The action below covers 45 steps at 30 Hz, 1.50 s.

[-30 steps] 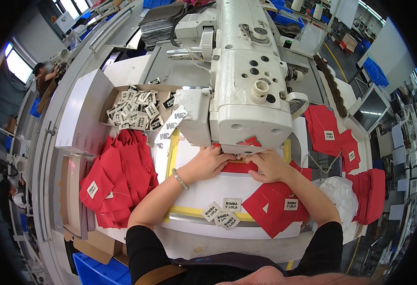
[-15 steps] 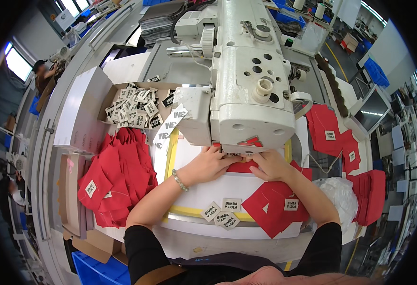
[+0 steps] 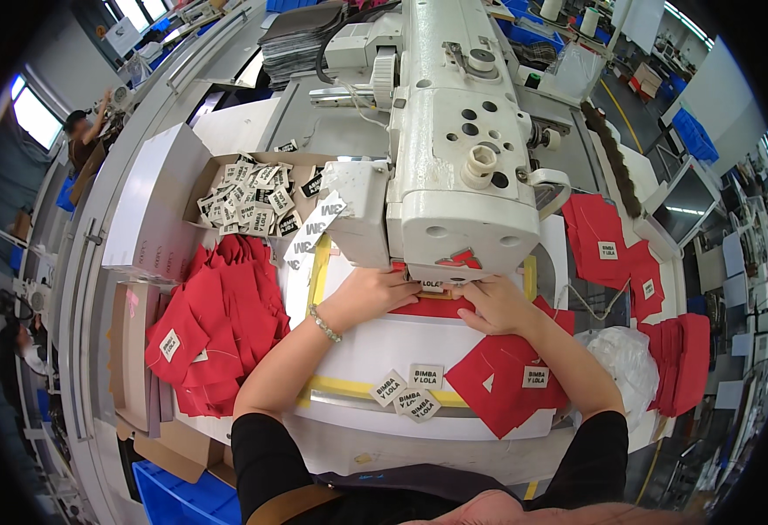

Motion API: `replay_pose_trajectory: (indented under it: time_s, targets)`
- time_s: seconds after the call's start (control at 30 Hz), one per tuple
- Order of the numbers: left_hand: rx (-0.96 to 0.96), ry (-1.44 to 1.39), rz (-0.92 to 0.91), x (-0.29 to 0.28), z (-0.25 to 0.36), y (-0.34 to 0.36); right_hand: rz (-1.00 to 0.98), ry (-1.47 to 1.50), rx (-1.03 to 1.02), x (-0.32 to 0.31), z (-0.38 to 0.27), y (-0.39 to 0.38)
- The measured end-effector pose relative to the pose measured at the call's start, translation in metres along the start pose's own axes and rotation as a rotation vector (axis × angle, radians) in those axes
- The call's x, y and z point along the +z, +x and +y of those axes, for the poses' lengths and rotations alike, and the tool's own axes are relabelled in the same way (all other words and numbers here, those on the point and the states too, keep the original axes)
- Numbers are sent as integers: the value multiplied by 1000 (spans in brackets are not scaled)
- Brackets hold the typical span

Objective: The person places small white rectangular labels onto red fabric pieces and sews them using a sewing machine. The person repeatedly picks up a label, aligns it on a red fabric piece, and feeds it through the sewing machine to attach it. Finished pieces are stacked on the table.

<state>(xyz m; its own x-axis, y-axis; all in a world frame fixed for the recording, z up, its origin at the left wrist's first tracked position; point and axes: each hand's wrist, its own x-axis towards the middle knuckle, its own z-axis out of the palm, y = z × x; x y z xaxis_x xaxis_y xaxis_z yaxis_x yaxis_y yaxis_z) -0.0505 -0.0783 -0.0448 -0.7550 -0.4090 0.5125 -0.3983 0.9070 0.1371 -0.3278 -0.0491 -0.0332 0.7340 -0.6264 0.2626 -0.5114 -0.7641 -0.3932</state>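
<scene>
A pale square label (image 3: 431,285) with dark print lies on a red fabric piece (image 3: 423,307) under the white sewing machine's head (image 3: 462,223). At the label's left edge is my left hand (image 3: 373,296), its fingers drawn together and the tips pressed on that edge. From the right reaches my right hand (image 3: 490,304), thumb apart from its forefinger, fingertips beside the label. The machine head partly hides the fingertips of both hands. Near my right forearm lie red pieces (image 3: 489,381) with labels on them. Several loose labels (image 3: 410,398) rest on the white board in front of me.
Left of my arm is a heap of red fabric pieces (image 3: 235,324), with an open box of labels (image 3: 248,192) behind it. To the right are a clear plastic bag (image 3: 622,367), a stack of folded red pieces (image 3: 681,363) and a small screen (image 3: 686,206).
My left hand has shifted slightly left, and more of the label and red fabric shows between my hands. My right hand stays almost in place.
</scene>
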Motion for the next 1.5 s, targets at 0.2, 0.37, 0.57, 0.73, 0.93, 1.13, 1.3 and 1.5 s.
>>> replay_pose_trajectory:
  time_s: [0.2,0.37,0.57,0.73,0.93,1.13,1.3,1.5]
  targets:
    - [-70,-81,-23,1,3,2,44,-31,-62,4,0,1]
    - [-116,-99,-78,0,6,4,64,-82,-101,3,-1,1]
    - [-112,-23,-112,2,9,4,73,-126,-134,1,-3,3]
    - [-97,34,-102,9,9,1,98,-155,-175,2,-4,3]
    - [-140,158,-194,5,19,-4,120,-183,-214,6,-4,2]
    - [-165,136,-193,4,21,-4,210,-192,-299,6,1,-9]
    - [-209,13,-178,6,12,4,336,-170,-177,-2,13,-6]
    - [-471,-59,-439,0,2,14,428,-157,-122,-5,25,8]
